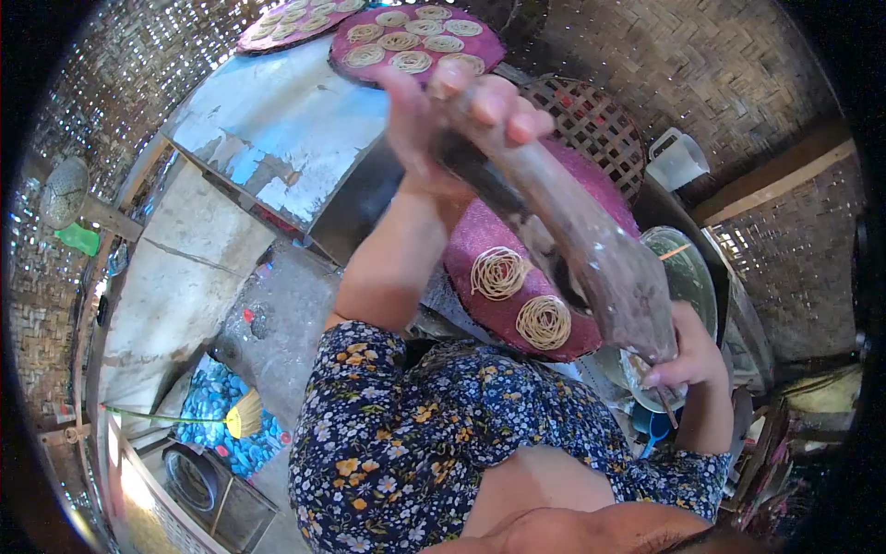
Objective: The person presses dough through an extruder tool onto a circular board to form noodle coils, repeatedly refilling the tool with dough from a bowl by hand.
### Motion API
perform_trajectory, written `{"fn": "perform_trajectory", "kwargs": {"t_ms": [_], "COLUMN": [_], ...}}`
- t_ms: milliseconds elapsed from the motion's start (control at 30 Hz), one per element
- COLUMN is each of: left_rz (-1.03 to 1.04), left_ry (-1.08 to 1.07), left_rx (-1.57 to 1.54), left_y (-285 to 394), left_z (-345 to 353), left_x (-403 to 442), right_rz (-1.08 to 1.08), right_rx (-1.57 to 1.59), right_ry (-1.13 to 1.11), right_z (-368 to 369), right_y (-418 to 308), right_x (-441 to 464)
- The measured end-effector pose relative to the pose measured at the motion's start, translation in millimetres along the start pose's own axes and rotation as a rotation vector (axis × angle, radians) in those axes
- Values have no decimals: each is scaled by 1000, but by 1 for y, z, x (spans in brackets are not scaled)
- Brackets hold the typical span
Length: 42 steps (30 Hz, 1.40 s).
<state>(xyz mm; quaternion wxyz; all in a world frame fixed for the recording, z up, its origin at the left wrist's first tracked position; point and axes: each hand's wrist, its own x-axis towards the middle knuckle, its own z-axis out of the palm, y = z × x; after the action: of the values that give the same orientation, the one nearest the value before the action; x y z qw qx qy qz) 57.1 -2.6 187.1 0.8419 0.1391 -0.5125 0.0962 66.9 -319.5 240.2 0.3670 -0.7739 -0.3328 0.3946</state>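
A long, worn wooden piece [591, 231] slants across the view between my hands. My left hand [461, 115] is wrapped round its upper end, fingers curled over the top, slightly blurred. At its lower end my right hand [688, 355] grips it with the thumb showing. Beneath the wood lies a round pink tray [480, 231] with two coils of pale noodle-like strands, one [499, 273] near the middle and one [544, 322] near the tray's lower edge. The wood hides part of the tray.
Two more pink trays [346, 57] [305, 37] hold several coils on a peeling blue-white surface [277, 138]. A woven basket [591, 115] and a white jug [678, 159] stand at the back right. A basin [692, 277] is at the right, a yellow brush [245, 415] lower left.
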Motion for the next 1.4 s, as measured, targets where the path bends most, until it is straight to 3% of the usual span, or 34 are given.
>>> {"fn": "perform_trajectory", "kwargs": {"t_ms": [167,400,500,533,633,667,700,767,833,967,1100,1167,1267,1400], "left_rz": [-20,-49,-82,-32,-354,-484,-806,-1205,-1262,-1307,-1199,-1314,-1391,-1277], "left_ry": [15,142,161,42,610,362,374,373,327,353,430,326,147,-213], "left_rx": [95,143,56,-151,-101,58,-19,313,689,675,996,1220,1538,1878], "left_y": [22,-2,-17,-26,-29,-43,-48,-74,-88,-76,-65,-57,-55,-43], "left_z": [16,21,13,3,7,-26,-43,-85,-80,-52,0,-41,-30,-18], "left_x": [6,-21,-24,-23,-20,-33,-52,-116,-138,-129,-94,-129,-109,-100], "right_rz": [-99,-82,-84,-92,-131,-125,-122,-111,-86,-118,-135,-126,-88,-20], "right_rx": [30,86,11,-25,35,48,62,78,84,95,115,147,234,345], "right_ry": [-37,-100,-71,-60,-23,-17,-9,1,-1,27,91,136,195,205], "right_z": [14,14,11,9,10,10,12,13,12,13,12,11,11,8], "right_y": [6,28,33,35,47,49,50,51,51,54,56,60,65,67], "right_x": [16,0,-9,-12,-13,-13,-12,-10,-11,-10,-8,-9,-11,-18]}}
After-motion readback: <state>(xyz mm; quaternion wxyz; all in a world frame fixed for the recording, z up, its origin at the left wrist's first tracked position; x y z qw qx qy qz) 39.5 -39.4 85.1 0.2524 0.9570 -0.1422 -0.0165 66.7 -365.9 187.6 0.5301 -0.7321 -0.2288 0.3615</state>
